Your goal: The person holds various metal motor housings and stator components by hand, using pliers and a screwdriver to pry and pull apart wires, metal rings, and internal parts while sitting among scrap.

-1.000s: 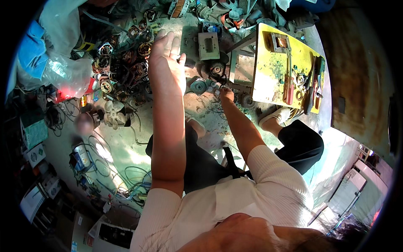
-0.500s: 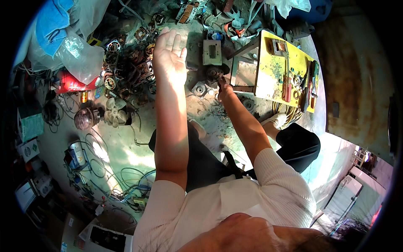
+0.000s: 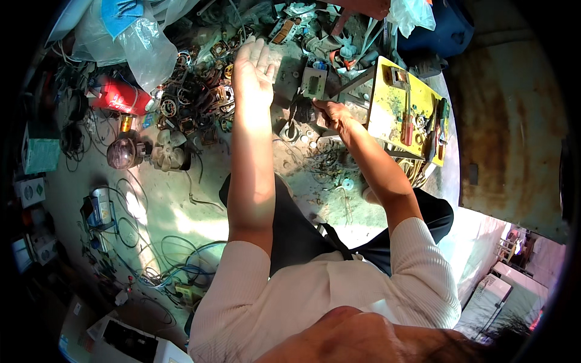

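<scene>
My left hand (image 3: pixel 254 72) is stretched out palm up over the floor, fingers extended, with nothing in it. Beside it on the left lies a heap of motor parts (image 3: pixel 203 91), rings and coils among them. My right hand (image 3: pixel 334 115) is closed at the edge of a dark, roundish motor part (image 3: pixel 301 110), thumb and fingers against its right side. The part's lower outline is hard to make out. Just beyond it stands a pale metal box with a window (image 3: pixel 314 82). A light round metal piece (image 3: pixel 289 131) lies on the floor below the part.
A yellow-topped bench (image 3: pixel 393 109) with tools stands to the right, beside a rusty metal panel (image 3: pixel 514 109). On the left are a fan blade (image 3: pixel 168 151), a clear dome (image 3: pixel 122 153), a red container (image 3: pixel 120 97) and loose cables (image 3: pixel 163 266) across the floor.
The dark motor part has shifted left relative to the metal box, with my right hand at it. My left hand keeps its open, palm-up pose. The whole view has shifted slightly.
</scene>
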A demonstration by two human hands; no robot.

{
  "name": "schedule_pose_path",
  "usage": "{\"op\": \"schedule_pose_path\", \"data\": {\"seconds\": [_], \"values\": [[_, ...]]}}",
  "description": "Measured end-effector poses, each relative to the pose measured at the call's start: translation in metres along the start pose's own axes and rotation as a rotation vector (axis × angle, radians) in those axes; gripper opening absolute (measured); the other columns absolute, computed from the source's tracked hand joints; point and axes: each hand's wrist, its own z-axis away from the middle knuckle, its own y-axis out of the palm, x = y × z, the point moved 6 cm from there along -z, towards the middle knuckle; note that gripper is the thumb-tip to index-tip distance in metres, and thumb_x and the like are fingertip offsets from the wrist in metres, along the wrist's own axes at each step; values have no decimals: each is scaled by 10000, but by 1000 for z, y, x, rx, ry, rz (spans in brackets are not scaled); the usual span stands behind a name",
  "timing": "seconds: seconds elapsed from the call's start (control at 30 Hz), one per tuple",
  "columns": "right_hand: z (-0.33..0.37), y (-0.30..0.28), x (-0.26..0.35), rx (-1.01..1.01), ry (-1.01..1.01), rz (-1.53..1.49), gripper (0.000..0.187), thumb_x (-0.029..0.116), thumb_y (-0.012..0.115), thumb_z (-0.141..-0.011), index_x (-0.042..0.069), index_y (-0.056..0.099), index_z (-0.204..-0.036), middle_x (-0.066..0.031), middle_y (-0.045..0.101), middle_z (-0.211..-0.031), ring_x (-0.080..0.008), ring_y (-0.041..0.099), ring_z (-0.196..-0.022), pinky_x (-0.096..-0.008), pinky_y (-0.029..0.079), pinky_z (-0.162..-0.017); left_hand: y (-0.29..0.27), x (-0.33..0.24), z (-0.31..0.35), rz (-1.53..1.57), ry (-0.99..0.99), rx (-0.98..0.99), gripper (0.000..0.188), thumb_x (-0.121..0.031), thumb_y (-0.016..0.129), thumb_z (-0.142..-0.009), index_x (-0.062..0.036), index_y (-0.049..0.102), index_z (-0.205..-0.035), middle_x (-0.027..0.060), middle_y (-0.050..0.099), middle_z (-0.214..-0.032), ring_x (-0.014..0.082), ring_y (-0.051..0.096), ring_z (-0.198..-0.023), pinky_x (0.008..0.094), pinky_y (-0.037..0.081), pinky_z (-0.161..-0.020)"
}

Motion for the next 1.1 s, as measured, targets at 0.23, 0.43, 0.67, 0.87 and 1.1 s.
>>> {"op": "schedule_pose_path", "data": {"seconds": [0.23,0.43,0.67,0.87,1.1], "values": [[40,-26,-45,196,-116,-111,285,112,806,-806,-1,688,-1039,-72,697,-890,-130,643,-758,-245,526,-659,3,9,19,-424,60,26,390,-299,713,-874,-74,645,-1185,60,642,-1161,201,549,-1148,429,286,-1100],[121,-71,-72,223,-92,60,236,277,792,-834,69,711,-909,54,567,-682,-54,401,-546,-230,283,-472,-25,57,21,-703,124,226,232,-204,700,-888,-39,676,-1049,36,680,-1003,129,612,-933,269,477,-836],[174,-131,-86,190,-129,249,371,301,808,-815,40,712,-1060,2,682,-866,-71,453,-643,-218,346,-574,-57,139,72,-1626,-68,594,213,-290,715,-841,-132,725,-983,74,731,-934,190,683,-834,336,514,-777],[193,-180,-84,185,-267,467,387,305,756,-834,20,725,-1094,-120,722,-1032,-189,637,-984,-308,483,-831,-29,211,160,-1582,-183,930,352,-301,736,-851,-66,697,-1111,134,701,-1112,260,656,-1056,376,506,-880],[213,-190,-52,207,-507,765,272,239,695,-881,-1,722,-1007,-76,706,-867,-154,610,-816,-319,489,-776,13,221,201,-1562,47,877,325,-243,755,-783,-108,713,-1075,147,690,-1018,308,662,-958,389,501,-851]]}}
